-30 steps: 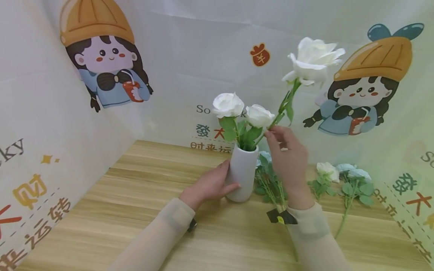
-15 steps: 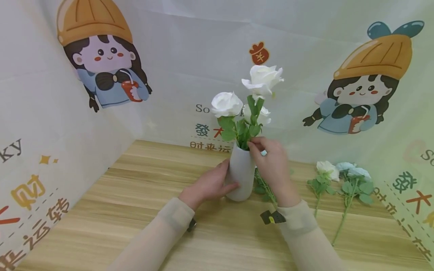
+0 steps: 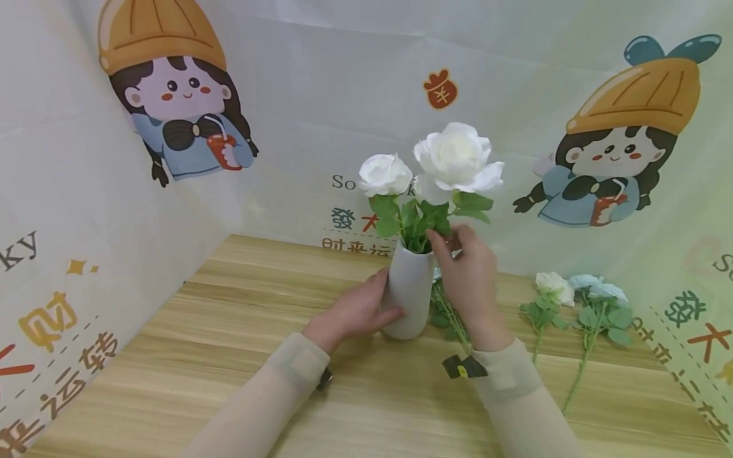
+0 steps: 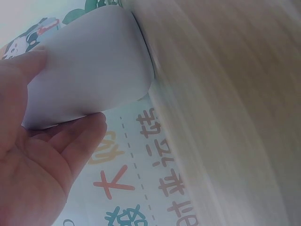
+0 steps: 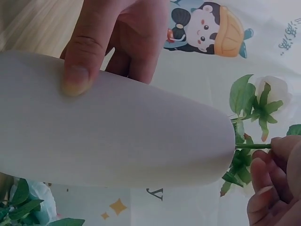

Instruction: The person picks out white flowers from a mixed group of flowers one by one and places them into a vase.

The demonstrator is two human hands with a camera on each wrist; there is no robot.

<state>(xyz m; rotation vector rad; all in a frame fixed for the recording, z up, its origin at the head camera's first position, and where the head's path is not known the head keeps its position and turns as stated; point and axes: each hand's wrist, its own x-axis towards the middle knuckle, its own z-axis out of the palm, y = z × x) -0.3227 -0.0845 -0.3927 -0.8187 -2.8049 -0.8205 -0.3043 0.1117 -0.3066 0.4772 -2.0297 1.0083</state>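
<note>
A tall white vase [image 3: 408, 296] stands upright on the wooden table [image 3: 217, 318]. My left hand [image 3: 349, 315] holds its lower body, thumb in front and fingers round the far side, as the left wrist view also shows. Above the rim, my right hand [image 3: 472, 277] pinches the green stem [image 5: 254, 146] of a large white rose [image 3: 458, 159] between thumb and fingertips; the stem's lower end is hidden inside the vase. A smaller white rose [image 3: 385, 175] stands in the vase on the left. Another white bloom [image 3: 428, 191] is partly covered by the large one.
Flower stems with green leaves [image 3: 446, 312] lie behind my right wrist, partly hidden. Farther right lie a white rose [image 3: 554, 289] and pale blue flowers [image 3: 607, 294]. A printed cloth backdrop [image 3: 321, 76] rises behind and at both sides of the table.
My right hand has brought the large white rose from the upper right down to the vase, its stem into the mouth, and the bloom has turned toward me. My left hand stays on the vase.
</note>
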